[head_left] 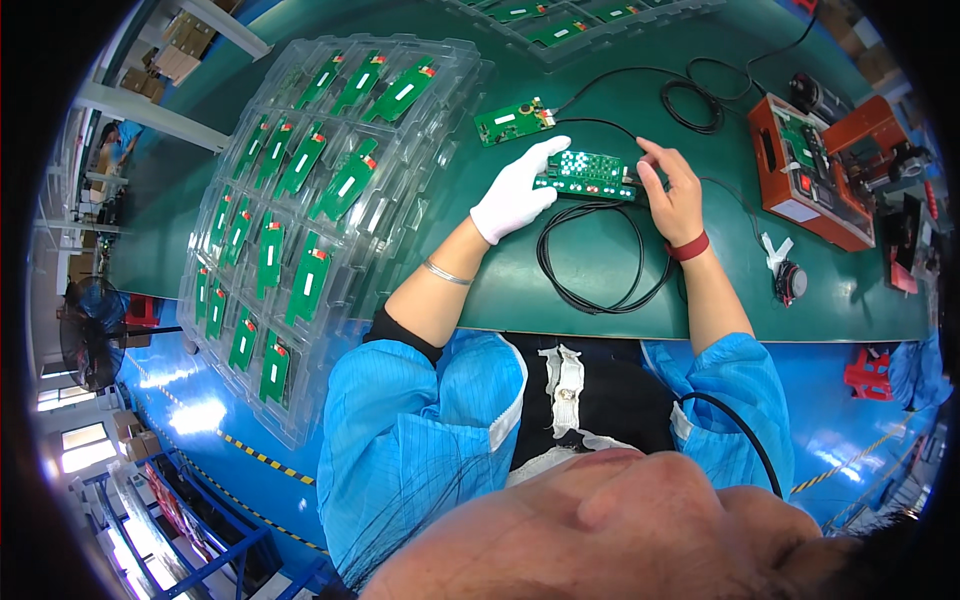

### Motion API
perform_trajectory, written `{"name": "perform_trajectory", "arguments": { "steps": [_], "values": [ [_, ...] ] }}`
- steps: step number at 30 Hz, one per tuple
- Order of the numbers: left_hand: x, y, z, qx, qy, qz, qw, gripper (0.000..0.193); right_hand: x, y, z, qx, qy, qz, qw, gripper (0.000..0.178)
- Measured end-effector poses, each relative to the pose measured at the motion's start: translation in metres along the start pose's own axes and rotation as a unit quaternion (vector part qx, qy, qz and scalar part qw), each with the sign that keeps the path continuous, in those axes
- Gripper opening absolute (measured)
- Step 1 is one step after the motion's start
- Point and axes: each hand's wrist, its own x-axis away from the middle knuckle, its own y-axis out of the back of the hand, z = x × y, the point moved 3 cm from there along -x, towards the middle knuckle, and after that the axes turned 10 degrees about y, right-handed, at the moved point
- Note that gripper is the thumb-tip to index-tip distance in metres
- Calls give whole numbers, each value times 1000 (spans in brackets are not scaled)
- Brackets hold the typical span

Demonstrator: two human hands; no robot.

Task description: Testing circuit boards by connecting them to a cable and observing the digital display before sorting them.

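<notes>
My left hand [518,192], in a white glove, grips the left end of a green circuit board [588,172] between thumb and fingers. Many small white lights glow across this board, with a row of round parts along its near edge. My bare right hand [674,195], with a red band at the wrist, is beside the board's right end. Its thumb and fingers are apart, with nothing visible between them. A black cable runs by that end; the contact there is too small to make out. Beyond my left hand lies another green board [514,122] with a cable plugged in.
Clear plastic trays [335,225] of green boards stand at the left. A coiled black cable [590,300] lies nearest me. An orange test fixture [815,180] stands at the right, near a small round speaker-like part [790,282]. Another tray [600,35] is at the far edge.
</notes>
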Motion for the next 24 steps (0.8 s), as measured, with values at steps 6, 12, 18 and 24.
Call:
{"name": "perform_trajectory", "arguments": {
  "steps": [6,12,18,24],
  "values": [
    [-1,0,2,46,31,3,998,75,-7,53,22,114,92,-138,980,29],
    [-7,-6,9,47,-28,-4,999,73,63,149,-1,358,-29,-102,928,42],
    [-8,-2,19,33,-18,-7,999,75,141,190,-25,517,-210,-15,830,60],
    [-11,-6,20,25,10,0,1000,74,169,200,-55,488,-262,-3,832,60]
  ]
}}
